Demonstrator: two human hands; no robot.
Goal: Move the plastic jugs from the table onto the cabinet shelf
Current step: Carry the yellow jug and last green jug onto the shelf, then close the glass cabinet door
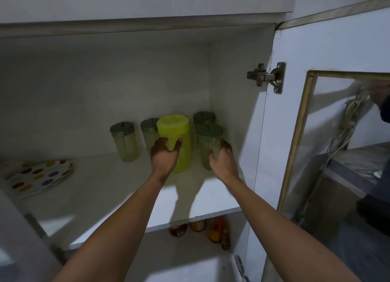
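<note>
So, step: both jugs are being set down on the shelf (pixel 126 197), near its back right corner.
Left hand (pixel 163 157): grip wrapped around the yellow jug (pixel 176 134), standing upright, long axis vertical.
Right hand (pixel 223 159): grip closed around the clear jug (pixel 209 142) with a grey lid, also upright.
Neighbours: three more clear jugs just behind and beside; spotted plate (pixel 40 176) at the left edge.
Next: probably let go, pull back without knocking anything.
</note>
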